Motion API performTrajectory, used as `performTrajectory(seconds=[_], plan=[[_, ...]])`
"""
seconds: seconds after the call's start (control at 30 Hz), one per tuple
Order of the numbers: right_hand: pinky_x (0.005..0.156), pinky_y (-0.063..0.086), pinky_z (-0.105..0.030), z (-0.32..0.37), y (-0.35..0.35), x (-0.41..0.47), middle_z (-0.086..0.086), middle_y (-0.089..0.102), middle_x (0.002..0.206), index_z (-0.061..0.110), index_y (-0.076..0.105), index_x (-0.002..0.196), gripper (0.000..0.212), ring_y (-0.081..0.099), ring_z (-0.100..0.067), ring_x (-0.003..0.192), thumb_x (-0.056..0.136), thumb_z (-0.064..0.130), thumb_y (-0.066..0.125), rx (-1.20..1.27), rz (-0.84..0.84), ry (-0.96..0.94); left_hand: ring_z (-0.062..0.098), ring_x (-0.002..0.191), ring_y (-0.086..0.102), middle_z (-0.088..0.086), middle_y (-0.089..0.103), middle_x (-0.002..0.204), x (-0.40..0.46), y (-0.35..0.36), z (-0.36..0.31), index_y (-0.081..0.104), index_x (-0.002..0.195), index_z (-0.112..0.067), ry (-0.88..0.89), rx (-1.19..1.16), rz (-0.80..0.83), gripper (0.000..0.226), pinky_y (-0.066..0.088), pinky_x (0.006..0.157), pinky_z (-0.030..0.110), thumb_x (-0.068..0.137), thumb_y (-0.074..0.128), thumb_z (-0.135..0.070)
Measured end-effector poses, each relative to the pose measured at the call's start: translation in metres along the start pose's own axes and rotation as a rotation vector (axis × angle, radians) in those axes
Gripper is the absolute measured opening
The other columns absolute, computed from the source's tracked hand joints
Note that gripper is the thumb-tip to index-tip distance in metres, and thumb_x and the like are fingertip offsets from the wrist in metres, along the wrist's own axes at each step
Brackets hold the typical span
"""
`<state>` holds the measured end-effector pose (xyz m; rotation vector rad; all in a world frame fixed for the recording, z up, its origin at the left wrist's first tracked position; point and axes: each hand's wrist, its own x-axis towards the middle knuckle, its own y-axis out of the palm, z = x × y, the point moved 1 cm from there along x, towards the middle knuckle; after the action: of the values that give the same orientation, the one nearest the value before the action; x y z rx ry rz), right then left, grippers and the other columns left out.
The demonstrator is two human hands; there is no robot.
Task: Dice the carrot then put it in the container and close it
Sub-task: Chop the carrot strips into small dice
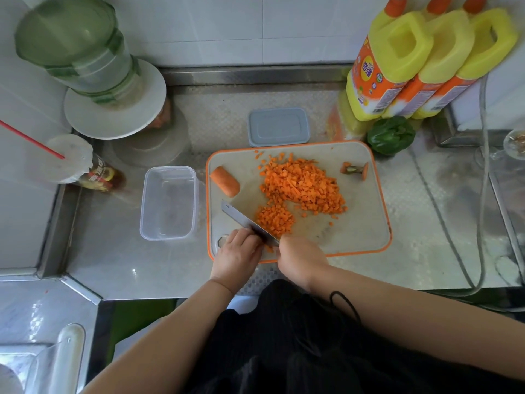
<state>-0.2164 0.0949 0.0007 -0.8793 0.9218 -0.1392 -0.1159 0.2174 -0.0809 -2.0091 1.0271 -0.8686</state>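
Dice (302, 186) lie heaped mid cutting board (360, 231) near the table's front edge. Right hand (299, 255) grips the knife (245, 223); left hand (237, 255) presses its blade, likely scraping. Open container (169, 203) waits alongside for loading; lid (278, 126) behind.

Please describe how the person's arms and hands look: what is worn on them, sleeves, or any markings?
Both forearms are bare, with no sleeves in view. The left hand and right hand wear no gloves, and no rings are visible. A thin black band or cord loops around the right forearm. Dark clothing covers the torso below.

Both hands low (right (298, 255) fisted), left (237, 253) fingers curled.
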Motion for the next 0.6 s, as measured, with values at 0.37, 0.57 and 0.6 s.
performTrajectory(seconds=[0.37,0.57,0.6], plan=[[0.066,0.041,-0.033,-0.012,-0.013,-0.009,-0.010,0.064,0.099,0.009,0.055,0.104,0.032,0.061,-0.030,0.091,0.101,0.036,0.039,0.044,-0.005,-0.003,0.026,0.087,0.059,0.006,0.063,0.094,-0.007,-0.009,0.002,0.066,0.089,-0.009,0.072,0.025,-0.018,0.016,0.048,0.078,0.033,0.094,0.055,-0.020],[0.064,0.040,-0.033,-0.003,-0.011,-0.015,-0.004,0.056,0.086,0.011,0.054,0.106,0.027,0.056,-0.026,0.079,0.102,0.032,0.038,-0.017,0.016,-0.028,0.026,0.088,0.061,0.005,0.064,0.095,-0.004,-0.009,0.004,0.069,0.092,-0.008,-0.018,0.016,0.033,0.023,0.054,0.075,0.040,0.094,0.051,-0.023],[0.063,0.040,-0.033,-0.002,-0.011,-0.015,-0.002,0.054,0.083,0.011,0.054,0.105,0.025,0.054,-0.024,0.076,0.102,0.030,0.039,-0.020,0.016,-0.027,0.027,0.087,0.061,0.005,0.064,0.096,-0.003,-0.009,0.004,0.069,0.092,-0.008,-0.020,0.013,0.043,0.025,0.054,0.075,0.041,0.094,0.050,-0.024]])
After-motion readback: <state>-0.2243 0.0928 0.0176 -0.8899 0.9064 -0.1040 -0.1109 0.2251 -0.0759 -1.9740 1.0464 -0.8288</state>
